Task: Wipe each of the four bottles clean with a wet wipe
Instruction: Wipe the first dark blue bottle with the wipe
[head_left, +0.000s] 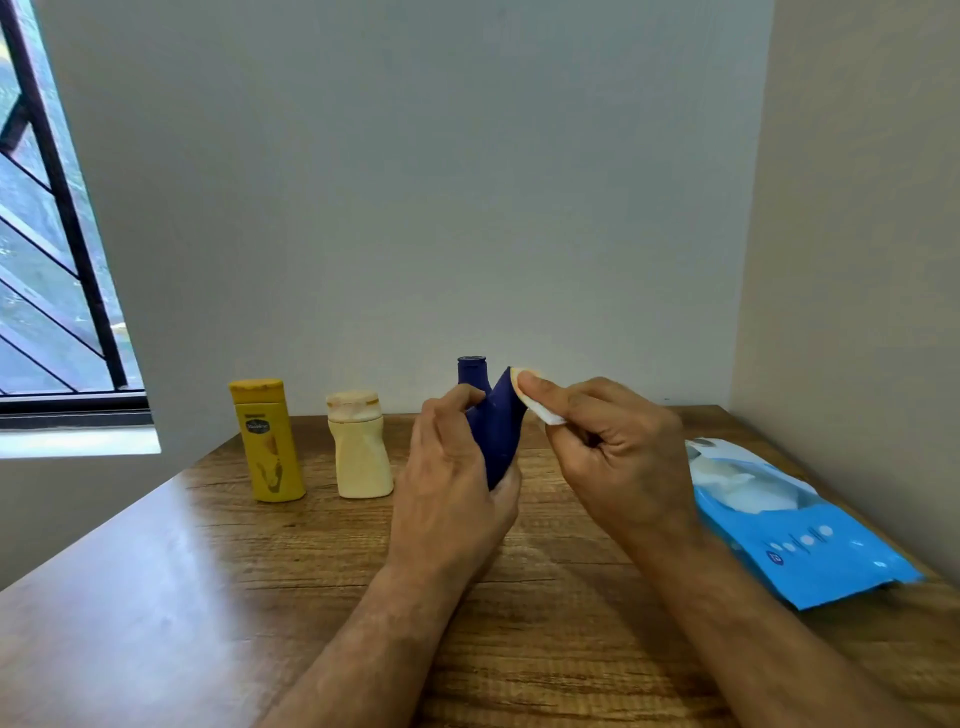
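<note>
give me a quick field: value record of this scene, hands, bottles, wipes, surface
left hand: left hand grips a dark blue bottle, lifted and tilted
right hand: right hand pinches a white wipe against the top end of that bottle
standing bottles: yellow bottle, cream bottle, second blue bottle behind the held one, mostly hidden
wipe pack: blue pack lying open at the right, white wipes showing
surface: wooden table
background: window at the left, plain walls
</note>
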